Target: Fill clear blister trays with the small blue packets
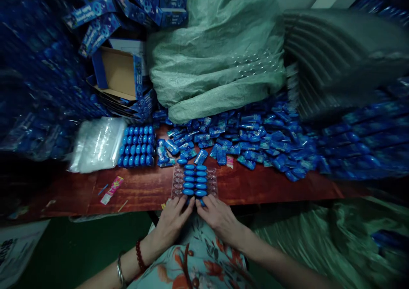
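Observation:
A clear plastic tray [211, 182] with moulded hollows lies at the table's front edge. Two columns of glossy blue capsule-shaped pieces [189, 179] fill its middle, while the side hollows show bare. My left hand [175, 215] is at the tray's near left end, its fingers closed on a blue piece that they mostly cover. Beside it, my right hand [220, 217] has its fingertips closed on another blue piece [201, 202] at the near end of the right column. The two hands nearly touch.
Blue wrapped packets [255, 137] lie heaped behind the tray. To the left are a filled tray of blue pieces [136, 147], clear plastic bags [97, 146] and an open carton [118, 73]. A pale green sack [217, 63] and stacked dark trays [335, 63] stand behind.

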Available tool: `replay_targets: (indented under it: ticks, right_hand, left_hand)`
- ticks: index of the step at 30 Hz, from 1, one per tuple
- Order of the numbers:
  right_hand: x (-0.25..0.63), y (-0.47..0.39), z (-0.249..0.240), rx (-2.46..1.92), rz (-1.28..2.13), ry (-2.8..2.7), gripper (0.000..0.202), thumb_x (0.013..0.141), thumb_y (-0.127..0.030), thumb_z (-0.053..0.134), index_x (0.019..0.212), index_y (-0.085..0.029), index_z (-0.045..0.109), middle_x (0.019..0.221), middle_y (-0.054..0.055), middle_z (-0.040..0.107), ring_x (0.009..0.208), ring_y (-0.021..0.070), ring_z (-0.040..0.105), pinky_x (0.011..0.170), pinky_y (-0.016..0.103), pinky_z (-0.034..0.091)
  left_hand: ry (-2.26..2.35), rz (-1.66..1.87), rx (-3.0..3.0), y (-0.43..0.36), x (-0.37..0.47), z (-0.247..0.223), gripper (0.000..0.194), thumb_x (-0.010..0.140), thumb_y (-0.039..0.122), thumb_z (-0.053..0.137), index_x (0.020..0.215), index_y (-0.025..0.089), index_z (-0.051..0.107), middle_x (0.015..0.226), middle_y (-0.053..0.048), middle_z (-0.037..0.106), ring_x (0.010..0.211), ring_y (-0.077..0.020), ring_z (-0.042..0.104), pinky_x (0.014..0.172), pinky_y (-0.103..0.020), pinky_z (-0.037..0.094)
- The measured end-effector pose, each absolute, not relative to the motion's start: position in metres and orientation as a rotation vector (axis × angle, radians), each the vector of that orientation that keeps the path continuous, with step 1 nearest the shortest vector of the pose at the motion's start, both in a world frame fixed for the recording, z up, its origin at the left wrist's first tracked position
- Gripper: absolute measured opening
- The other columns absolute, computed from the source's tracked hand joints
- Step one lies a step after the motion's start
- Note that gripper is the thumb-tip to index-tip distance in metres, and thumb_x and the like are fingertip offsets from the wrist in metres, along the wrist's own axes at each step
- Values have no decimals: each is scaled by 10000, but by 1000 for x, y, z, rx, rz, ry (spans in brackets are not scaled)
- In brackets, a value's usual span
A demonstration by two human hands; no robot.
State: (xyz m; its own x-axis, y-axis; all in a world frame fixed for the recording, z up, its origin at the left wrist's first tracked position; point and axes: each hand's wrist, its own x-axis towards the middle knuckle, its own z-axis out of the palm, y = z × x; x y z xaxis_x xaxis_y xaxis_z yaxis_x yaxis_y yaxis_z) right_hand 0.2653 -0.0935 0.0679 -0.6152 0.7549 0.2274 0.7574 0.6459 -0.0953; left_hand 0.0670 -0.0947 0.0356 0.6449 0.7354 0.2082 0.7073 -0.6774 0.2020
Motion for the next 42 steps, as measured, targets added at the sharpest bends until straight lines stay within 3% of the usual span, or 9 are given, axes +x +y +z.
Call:
replay_targets:
  ticks: [5,9,12,14,19,26,30,36,42]
  right_hand:
    - [269,-105,66,-1285,-43,-2493,312,867,-119,436,1130,-161,599,995,130,597,897,229,508,746,360,411]
    - [285,-84,64,-1374,115,-2243,383,891,-124,398,1217,-230,567,967,85,586,859,182,525,711,299,414]
    - [297,-33,59,-1564,226,-2074,370,898,-117,386,1200,-213,576,877,59,588,816,178,522,726,301,428]
    - [302,4,55,-1618,268,-2211,399,873,-91,408,1224,-209,556,1002,83,592,906,206,510,762,328,429]
    - [307,56,46,-1455,282,-2723,570,809,-5,426,1301,-289,468,1260,74,496,1037,229,472,816,369,412]
    - [316,58,49,-1442,225,-2607,324,937,-202,343,1189,-165,543,1178,154,524,1026,259,507,804,395,432]
    - [325,35,66,-1481,533,-2203,292,944,-264,355,1186,-196,504,1098,102,580,965,218,565,837,367,446]
    - [334,-13,57,-1573,1186,-1456,358,856,-468,496,1117,-224,510,724,-11,594,580,139,574,517,248,460]
    - [340,-32,37,-1571,1432,-1068,457,762,-517,577,1063,-175,542,590,-40,564,486,125,577,421,212,427]
  left_hand:
    - [1232,724,2592,-82,58,36,461,891,160,445,1331,296,435,1134,-114,498,900,-196,523,731,-323,486]
    - [1286,965,2274,-39,56,41,484,909,152,406,1379,260,361,1151,-110,478,1036,-191,514,848,-326,480]
    - [1343,771,2301,8,61,49,471,894,151,422,1361,208,392,1210,-137,491,1100,-237,491,926,-420,439]
    - [1267,597,2367,37,65,55,399,878,138,438,1267,194,504,1154,-127,557,1067,-253,514,917,-448,433]
    - [1281,641,1999,74,59,62,230,812,238,576,1015,144,626,971,-77,660,893,-206,604,836,-336,471]
    - [1390,729,1666,55,30,60,346,783,381,589,1028,136,602,957,-58,661,865,-203,605,773,-305,475]
    - [1401,782,1833,33,32,69,329,865,329,489,1146,174,562,1037,-64,605,903,-179,579,808,-302,466]
    - [1452,710,1890,6,32,56,306,889,314,443,1133,199,589,979,-61,564,738,-142,578,623,-256,498]
    - [1403,724,1911,-7,28,43,294,884,343,475,1132,214,565,1069,-73,616,959,-200,601,812,-337,507]
